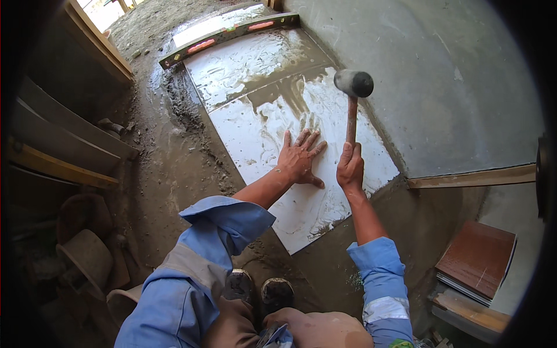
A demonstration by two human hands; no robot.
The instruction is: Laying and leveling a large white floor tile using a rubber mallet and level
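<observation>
Pressing flat on the near pale tile [261,139], the left hand [299,159] is spread wide, fingers fanned away from the body and thumb out to the right, gripping nothing; so broad a palm probably steadies the slab and gives the leaning body some support; the right hand [351,168] is wrapped around the wooden handle of a mallet [352,107], thumb lying along the shaft, a grip that seems chosen for control; the mallet's head, light with a dark face, appears beside the tile's wall-side edge and apart from the left fingers, apparently raised, though how high I cannot tell; the near tile lies on the wet, muddy floor [168,180] ahead of the person's shoes [277,293], its right side running along the grey wall [452,87], which may serve as its guide; a far tile [249,66] meets it across a thin, straight joint; both carry grey, wet-looking smears; a spirit level [229,38] lies across the far tile's far end, perhaps there because it spans the width while leaving the hands room; another pale slab [214,23] shows beyond it; at lower right a stack of brown tiles [478,261] rests on a board, presumably to spare it the mud; the blue left cuff [232,214] is folded back, leaving the wrist bare.
</observation>
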